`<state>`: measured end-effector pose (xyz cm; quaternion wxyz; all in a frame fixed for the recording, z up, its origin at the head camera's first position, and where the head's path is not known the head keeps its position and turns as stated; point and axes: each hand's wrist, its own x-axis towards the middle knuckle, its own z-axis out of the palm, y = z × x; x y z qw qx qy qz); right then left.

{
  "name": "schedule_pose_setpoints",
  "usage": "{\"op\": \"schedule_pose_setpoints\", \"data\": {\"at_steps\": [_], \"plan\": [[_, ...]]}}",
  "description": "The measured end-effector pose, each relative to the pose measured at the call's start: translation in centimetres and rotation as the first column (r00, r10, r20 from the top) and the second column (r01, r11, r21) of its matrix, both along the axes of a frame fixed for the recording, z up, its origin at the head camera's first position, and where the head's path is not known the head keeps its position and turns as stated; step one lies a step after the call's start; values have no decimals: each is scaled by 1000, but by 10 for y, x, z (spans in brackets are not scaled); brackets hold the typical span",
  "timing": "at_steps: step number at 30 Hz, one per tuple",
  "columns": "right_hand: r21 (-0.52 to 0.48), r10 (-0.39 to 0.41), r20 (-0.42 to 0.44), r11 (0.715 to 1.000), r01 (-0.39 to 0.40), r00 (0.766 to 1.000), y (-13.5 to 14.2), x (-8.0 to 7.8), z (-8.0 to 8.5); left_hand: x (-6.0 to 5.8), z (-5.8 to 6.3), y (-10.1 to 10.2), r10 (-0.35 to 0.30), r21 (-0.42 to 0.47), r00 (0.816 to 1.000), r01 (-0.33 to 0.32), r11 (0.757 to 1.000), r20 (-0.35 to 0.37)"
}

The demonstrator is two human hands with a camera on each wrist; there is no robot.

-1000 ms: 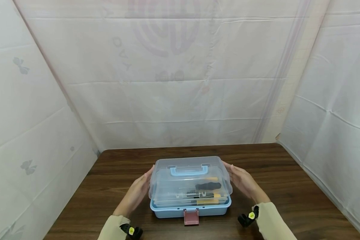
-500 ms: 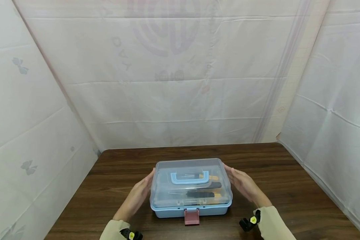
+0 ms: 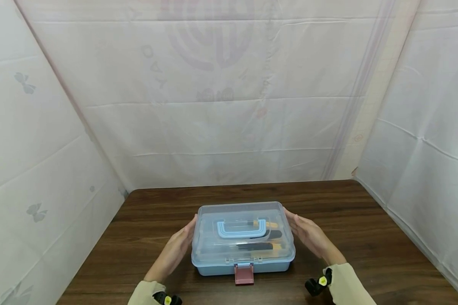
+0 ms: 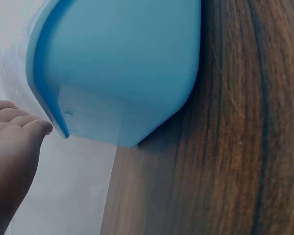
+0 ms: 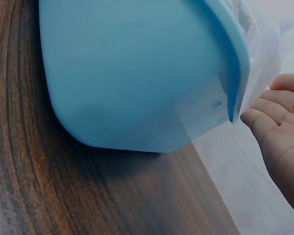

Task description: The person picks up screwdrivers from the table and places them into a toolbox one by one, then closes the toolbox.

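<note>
A toolbox with a light blue base (image 3: 213, 270) and a clear lid (image 3: 210, 250) sits on the table, the lid down over the base. On the lid lies a blue carry handle (image 3: 241, 234). A pink latch (image 3: 244, 276) hangs down at the front. Through the lid show several tools (image 3: 255, 246) with black and yellow handles. My left hand (image 3: 175, 250) is at the lid's left side with fingers extended, my right hand (image 3: 310, 238) likewise at its right. In both wrist views the fingertips are right by the lid's edge, above the base's blue side wall (image 4: 122, 63).
The dark wood-grain table (image 3: 152, 228) ends at its far edge in front of a white sheet wall (image 3: 229, 127). White sheets also hang at the left (image 3: 53, 169) and right (image 3: 427, 169). A black band with a small camera (image 3: 317, 284) is on the right wrist.
The toolbox lid has swung down at its front onto the base, and the carry handle now lies lower and flatter. Both hands stay at the lid's sides, almost unmoved.
</note>
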<state>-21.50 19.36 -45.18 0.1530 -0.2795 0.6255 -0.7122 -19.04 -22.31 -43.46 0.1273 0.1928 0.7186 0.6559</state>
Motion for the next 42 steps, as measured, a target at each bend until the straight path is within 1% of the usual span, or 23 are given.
{"op": "schedule_pose_setpoints", "data": {"at_steps": [7,12,17,20,26,31,34,37,42], "plan": [[11,-2,-8,1000,2,1000,-1,3,0,2,0,-1,-20,-6,1000,20,1000,16],[49,-47,7,998,47,999,-2,4,0,2,-4,0,-17,-5,1000,17,1000,-7],[79,-67,-14,995,68,998,-4,6,0,2,-7,2,8,-26,1000,-9,1000,-23],[87,-76,-26,993,78,997,-5,7,0,2,-7,3,27,-42,1000,-28,999,-16],[88,-92,-12,992,93,996,-6,10,0,3,-8,3,49,-75,999,-48,996,10],[65,-72,11,995,71,997,-8,10,-3,6,-9,4,80,-79,996,-77,994,35],[70,-73,28,995,71,997,-9,11,-5,5,-10,5,101,-60,994,-98,993,43],[102,-107,64,990,100,992,-8,11,-7,3,-13,7,127,-50,991,-124,991,52],[174,-180,159,973,152,971,-9,13,-9,-3,-19,12,160,-48,984,-157,986,72]]}}
